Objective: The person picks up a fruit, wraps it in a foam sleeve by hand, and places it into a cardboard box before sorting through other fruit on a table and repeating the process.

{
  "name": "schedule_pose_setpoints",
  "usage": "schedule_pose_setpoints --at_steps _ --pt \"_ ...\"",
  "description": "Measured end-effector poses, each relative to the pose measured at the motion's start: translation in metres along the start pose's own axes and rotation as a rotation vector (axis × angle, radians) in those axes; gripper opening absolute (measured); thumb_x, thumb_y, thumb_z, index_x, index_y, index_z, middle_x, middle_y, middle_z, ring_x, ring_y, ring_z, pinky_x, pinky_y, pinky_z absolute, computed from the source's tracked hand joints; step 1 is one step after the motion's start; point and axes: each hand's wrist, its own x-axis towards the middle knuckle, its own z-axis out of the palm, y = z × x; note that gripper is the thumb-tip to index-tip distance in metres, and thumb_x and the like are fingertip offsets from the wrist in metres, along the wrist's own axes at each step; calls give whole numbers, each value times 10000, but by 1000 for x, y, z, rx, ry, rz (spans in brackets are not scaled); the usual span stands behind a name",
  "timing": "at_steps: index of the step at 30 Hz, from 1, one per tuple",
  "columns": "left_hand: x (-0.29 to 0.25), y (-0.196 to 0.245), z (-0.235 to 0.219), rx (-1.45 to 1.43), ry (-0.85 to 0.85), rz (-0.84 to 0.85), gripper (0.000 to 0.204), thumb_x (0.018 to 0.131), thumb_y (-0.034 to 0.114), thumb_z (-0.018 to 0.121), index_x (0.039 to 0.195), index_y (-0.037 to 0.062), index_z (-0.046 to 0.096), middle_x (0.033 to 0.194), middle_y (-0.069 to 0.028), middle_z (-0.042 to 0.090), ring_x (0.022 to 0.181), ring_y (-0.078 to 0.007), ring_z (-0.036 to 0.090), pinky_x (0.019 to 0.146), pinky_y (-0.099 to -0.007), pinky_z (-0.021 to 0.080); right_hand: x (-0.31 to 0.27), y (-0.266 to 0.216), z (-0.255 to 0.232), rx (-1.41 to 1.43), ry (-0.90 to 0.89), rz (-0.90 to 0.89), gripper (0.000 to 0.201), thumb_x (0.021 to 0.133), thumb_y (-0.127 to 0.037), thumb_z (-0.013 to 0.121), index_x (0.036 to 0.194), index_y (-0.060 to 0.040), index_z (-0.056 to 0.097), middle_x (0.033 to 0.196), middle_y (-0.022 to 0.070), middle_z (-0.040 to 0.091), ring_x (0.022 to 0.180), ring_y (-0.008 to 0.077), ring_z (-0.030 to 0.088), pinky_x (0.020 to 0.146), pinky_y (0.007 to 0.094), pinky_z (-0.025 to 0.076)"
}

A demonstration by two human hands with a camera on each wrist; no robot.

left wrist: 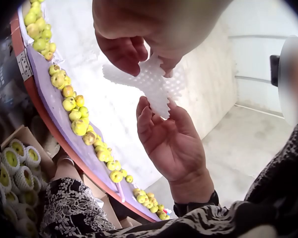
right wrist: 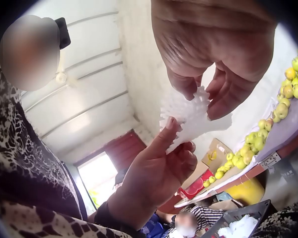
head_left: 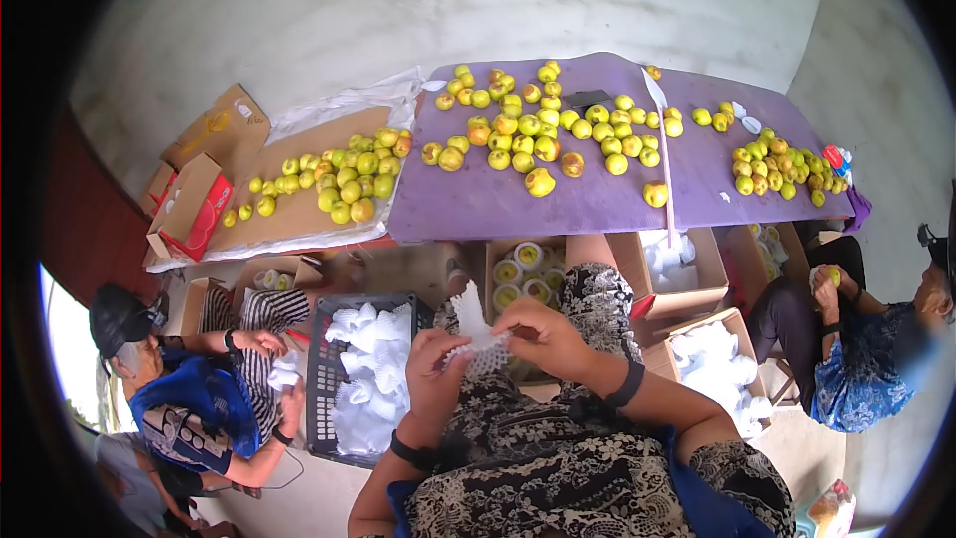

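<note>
Between my two hands, over my lap, is a white foam fruit net (head_left: 480, 335), a soft mesh sleeve with a scalloped edge. My left hand (head_left: 435, 377) pinches it on one side, thumb against the mesh. From the other side my right hand (head_left: 548, 337) pinches its edge between thumb and fingers. In the left wrist view the foam net (left wrist: 151, 84) spreads out in two flaps with no apple inside. The right wrist view has the right hand (right wrist: 218, 54) above the net and the left hand (right wrist: 151, 171) below it.
A purple table (head_left: 448, 204) ahead bears many yellow-green apples (head_left: 528, 130). A black crate (head_left: 324, 379) of foam nets stands at left; a box of netted apples (head_left: 523, 259) sits below the table. One person (head_left: 199, 389) sits left, another (head_left: 866, 369) right. Boxes of white nets (head_left: 707, 359) stand at right.
</note>
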Motion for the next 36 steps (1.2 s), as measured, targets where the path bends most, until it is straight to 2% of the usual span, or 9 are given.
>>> schedule_pose_setpoints --at_steps 4,7,11,15,25,27,29,31,36 --pt "2 7 0 -2 6 -43 153 790 -8 690 939 27 693 888 -45 549 854 -151 540 736 -243 423 2 0 -2 12 -22 14 224 884 9 629 1102 -42 615 1021 39 531 928 107 530 810 248 442" --pt "5 4 -9 104 -14 -38 113 800 15 686 913 12 684 862 -52 570 816 -151 545 735 -254 425 5 -8 -7 -47 -83 -11 189 914 -84 617 1099 -50 633 981 37 551 897 115 544 779 254 461" --pt "9 -16 -32 -8 195 -55 76 862 49 661 903 -15 663 872 -53 607 795 -137 559 726 -258 447 8 -2 -25 214 -29 170 287 983 -149 532 1245 -33 558 1112 41 600 1055 143 588 883 299 504" --pt "2 -32 -56 -23 289 -104 120 897 91 662 939 -20 641 887 -36 610 826 -108 547 762 -246 438 9 16 -54 221 137 252 244 985 -137 527 1191 -15 576 1066 45 618 1042 143 599 862 303 514" --pt "-2 -43 -62 -102 325 -198 135 904 110 663 940 -16 630 873 7 597 804 -63 502 737 -219 408 21 62 -48 53 50 452 191 978 -142 531 1116 -37 611 1038 35 638 1004 127 613 839 283 516" --pt "-3 -48 -64 -112 323 -167 129 908 115 654 929 -9 628 857 14 593 791 -59 496 721 -215 401 24 62 -46 83 64 446 196 970 -145 534 1108 -30 610 1017 35 633 983 124 606 825 287 515" --pt "-6 -52 -67 -152 345 -247 115 910 111 646 916 -2 625 843 22 591 778 -51 492 716 -211 398 26 66 -54 116 79 441 201 962 -148 536 1101 -22 609 995 34 629 962 121 600 812 291 513" --pt "-6 -55 -67 -158 344 -246 108 911 112 644 895 7 620 821 33 586 763 -42 485 709 -208 395 31 72 -64 154 77 465 198 980 -139 521 1133 -42 601 1045 32 638 1017 133 614 850 284 518" --pt "-5 -53 -65 -164 338 -257 130 918 140 643 877 21 614 795 43 574 737 -34 469 686 -204 391 39 67 -93 220 211 450 187 982 -139 514 1101 -26 603 1030 48 642 972 140 638 845 292 533"
